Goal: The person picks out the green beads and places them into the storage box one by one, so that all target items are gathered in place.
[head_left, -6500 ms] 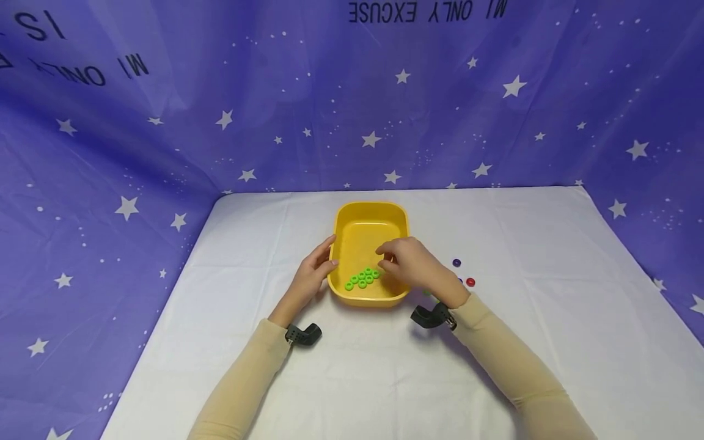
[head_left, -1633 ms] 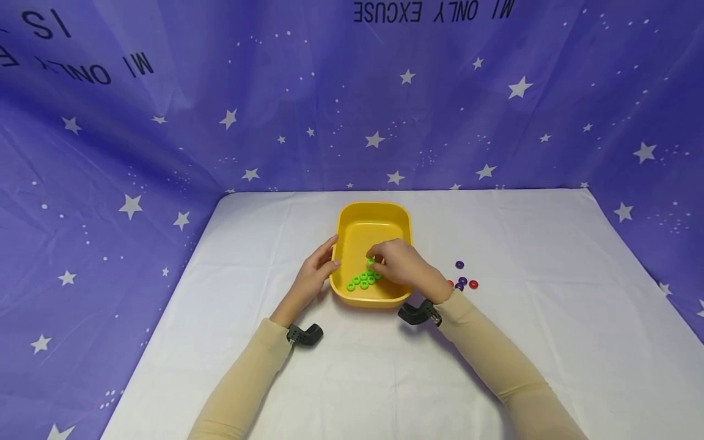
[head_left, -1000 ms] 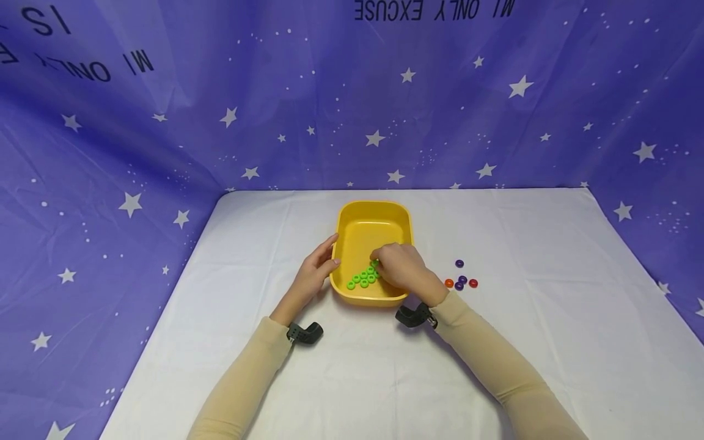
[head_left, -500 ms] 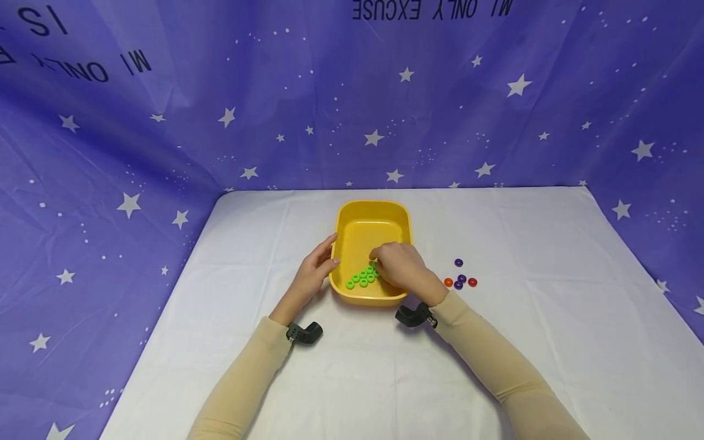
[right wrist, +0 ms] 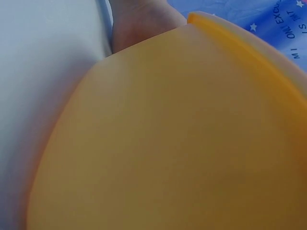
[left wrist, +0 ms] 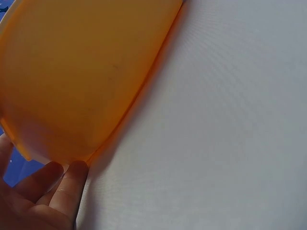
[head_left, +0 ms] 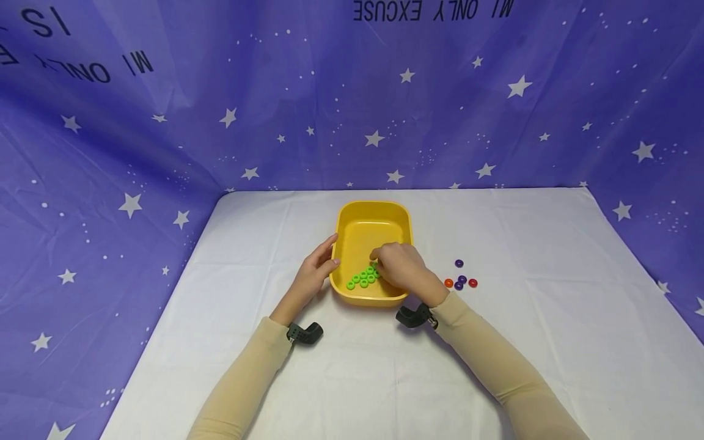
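Note:
A yellow plastic tub (head_left: 371,211) with rounded corners stands on the white-covered table. My left hand (head_left: 309,278) holds its left side, the thumb at the rim. In the left wrist view, fingers (left wrist: 69,189) press the tub's outer wall. Small green ring beads (head_left: 363,275) lie in a slanting cluster on the tub floor, near its front. My right hand (head_left: 400,266) reaches in over the right rim, fingers curled down at the cluster's upper end. It pinches a green bead, mostly covered by the fingers. In the right wrist view, the tub wall hides the fingertips.
Right of the tub lie loose ring beads: an orange bead (head_left: 448,283), a red bead (head_left: 473,283) and a few purple beads (head_left: 459,263). A purple star-print cloth (head_left: 308,110) hangs behind and beside the table. Black wrist mounts (head_left: 305,333) sit on both forearms.
From 6.5 seconds ago, green beads beside the tub are gone from the table. The right hand has brought a green bead down to the cluster's end; for the last second it barely moves.

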`<state>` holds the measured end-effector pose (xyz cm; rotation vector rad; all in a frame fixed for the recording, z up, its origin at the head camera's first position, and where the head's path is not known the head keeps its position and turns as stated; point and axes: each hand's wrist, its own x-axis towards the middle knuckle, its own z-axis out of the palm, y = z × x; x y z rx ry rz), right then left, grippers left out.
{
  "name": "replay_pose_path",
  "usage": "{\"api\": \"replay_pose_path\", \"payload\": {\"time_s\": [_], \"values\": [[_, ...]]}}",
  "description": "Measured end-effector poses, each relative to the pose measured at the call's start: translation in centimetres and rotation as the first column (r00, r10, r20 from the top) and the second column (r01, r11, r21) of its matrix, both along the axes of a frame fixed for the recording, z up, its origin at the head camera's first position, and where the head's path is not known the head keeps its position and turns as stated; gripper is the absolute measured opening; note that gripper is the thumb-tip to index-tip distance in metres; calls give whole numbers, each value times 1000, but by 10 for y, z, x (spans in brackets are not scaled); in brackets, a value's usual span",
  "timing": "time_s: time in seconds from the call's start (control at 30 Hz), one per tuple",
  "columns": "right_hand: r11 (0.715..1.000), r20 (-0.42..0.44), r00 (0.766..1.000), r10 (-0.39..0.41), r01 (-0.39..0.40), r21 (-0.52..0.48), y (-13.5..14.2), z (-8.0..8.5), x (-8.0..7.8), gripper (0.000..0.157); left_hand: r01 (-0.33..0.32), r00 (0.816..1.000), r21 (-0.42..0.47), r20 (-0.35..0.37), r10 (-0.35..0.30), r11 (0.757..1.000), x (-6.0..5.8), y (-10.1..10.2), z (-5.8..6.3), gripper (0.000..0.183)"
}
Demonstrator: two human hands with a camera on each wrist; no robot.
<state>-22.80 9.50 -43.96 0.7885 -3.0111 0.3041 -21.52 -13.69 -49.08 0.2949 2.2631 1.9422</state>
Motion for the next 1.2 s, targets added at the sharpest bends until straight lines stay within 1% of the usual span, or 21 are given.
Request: {"api": "replay_pose_path", "payload": {"time_s": [0.1,0.23,0.33,0.43,0.5,0.6,0.73,0.83,0.93,1.07,1.2], "values": [[1000,0,1000,9,-9,-25,1,1,0,23,-2,1000,-4,-10,2,1000,1,0,0,60],[993,28,999,39,-36,-111,4,5,1,22,1,1000,-6,-5,-1,1000,1,1,0,60],[975,60,996,66,-52,-215,12,10,3,24,7,1000,-1,-3,-7,1000,2,3,0,60],[945,64,995,77,-52,-322,24,16,8,26,8,1000,-3,-9,-8,1000,2,4,0,60],[925,48,997,66,-43,-377,33,19,11,26,5,1000,-13,-13,-5,1000,2,3,1,60],[898,-18,999,47,-50,-437,46,21,16,25,-5,1000,-19,-14,5,1000,2,2,1,60],[873,-103,994,21,-69,-483,63,18,22,22,-9,1000,-19,-6,9,1000,2,1,1,60],[860,-144,990,2,-76,-505,74,15,26,21,-5,1000,-20,-3,5,1000,2,0,1,60],[860,-143,990,-16,-59,-506,85,12,28,21,-9,1000,-19,1,9,1000,2,0,1,59],[889,-88,996,-18,-24,-456,101,3,30,21,-5,1000,0,9,5,1000,3,1,3,60],[916,-32,999,12,-24,-400,114,-7,34,23,3,1000,6,9,-3,1000,2,1,3,61]]}}
